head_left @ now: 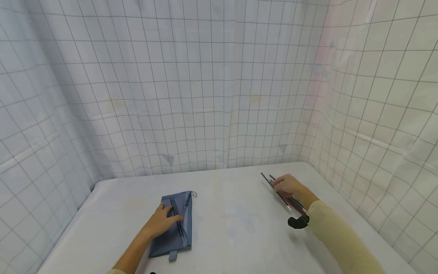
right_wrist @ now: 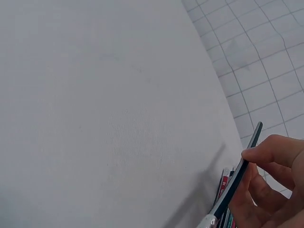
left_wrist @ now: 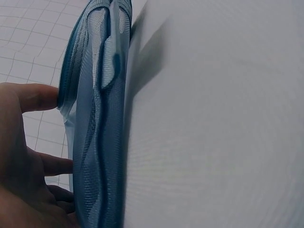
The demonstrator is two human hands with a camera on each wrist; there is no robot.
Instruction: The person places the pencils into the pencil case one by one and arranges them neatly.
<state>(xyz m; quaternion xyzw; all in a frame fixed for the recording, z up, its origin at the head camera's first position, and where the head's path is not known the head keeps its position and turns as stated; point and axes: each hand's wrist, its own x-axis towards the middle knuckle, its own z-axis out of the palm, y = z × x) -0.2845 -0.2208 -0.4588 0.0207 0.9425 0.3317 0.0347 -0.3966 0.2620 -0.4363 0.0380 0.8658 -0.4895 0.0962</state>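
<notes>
A blue zippered pencil pouch [head_left: 167, 239] lies on the table at the left in the head view. Two dark pencils [head_left: 177, 216] show along its middle. My left hand [head_left: 161, 222] rests on the pouch with fingers spread. In the left wrist view, one fingertip touches the zipper edge [left_wrist: 64, 83] and another meets the pouch's side. Over at the right, my right hand [head_left: 291, 188] pinches a dark pencil [right_wrist: 235, 183] with a pale end between thumb and finger. Beneath that hand lies a bunch of pencils [right_wrist: 222, 185], partly hidden by it.
The white table [head_left: 236, 228] stretches between the two hands. Grid-patterned white curtains [head_left: 212, 95] enclose its back and sides. A metal ring [head_left: 194, 194] sits at the pouch's far corner, and a fabric tab [head_left: 172, 255] sticks out at its near end.
</notes>
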